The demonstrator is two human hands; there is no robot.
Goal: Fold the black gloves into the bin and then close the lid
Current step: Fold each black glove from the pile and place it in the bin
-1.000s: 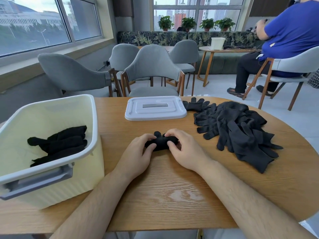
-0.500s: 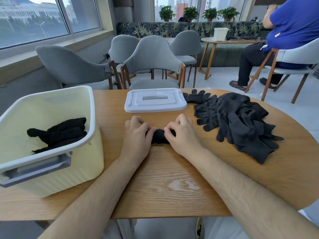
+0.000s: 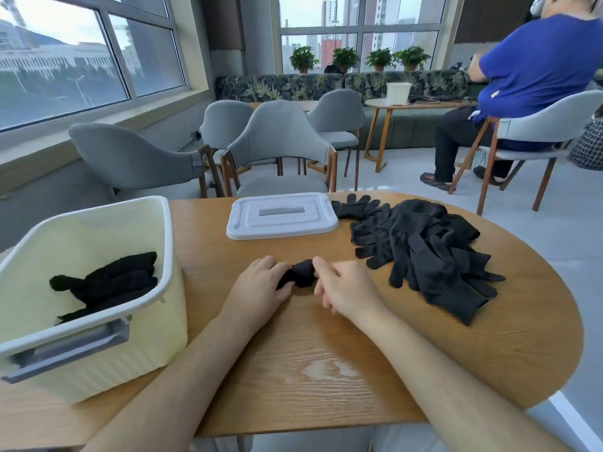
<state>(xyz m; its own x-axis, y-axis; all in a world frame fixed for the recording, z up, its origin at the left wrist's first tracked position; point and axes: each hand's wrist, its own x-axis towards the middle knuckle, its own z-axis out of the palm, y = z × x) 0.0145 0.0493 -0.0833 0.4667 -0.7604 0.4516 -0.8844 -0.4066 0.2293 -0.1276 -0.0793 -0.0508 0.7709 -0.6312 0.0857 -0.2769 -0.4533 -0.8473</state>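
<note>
A rolled black glove bundle [image 3: 301,273] lies on the wooden table [image 3: 326,360] in front of me. My left hand [image 3: 257,288] grips its left end and my right hand [image 3: 346,287] pinches its right end. The pale yellow bin [image 3: 163,324] stands open at the left with folded black gloves [image 3: 107,283] inside. Its white lid [image 3: 282,218] lies flat at the table's far side. A loose pile of black gloves [image 3: 421,249] spreads to the right of the lid.
Several grey chairs [image 3: 277,148] stand beyond the table's far edge. A person in a blue shirt [image 3: 535,63] sits on a chair at the back right. The table's curved edge runs close behind the glove pile.
Both hands kept working the same bundle, shifting their grip along it; the bundle now shows more between them. The view tilted upward.
</note>
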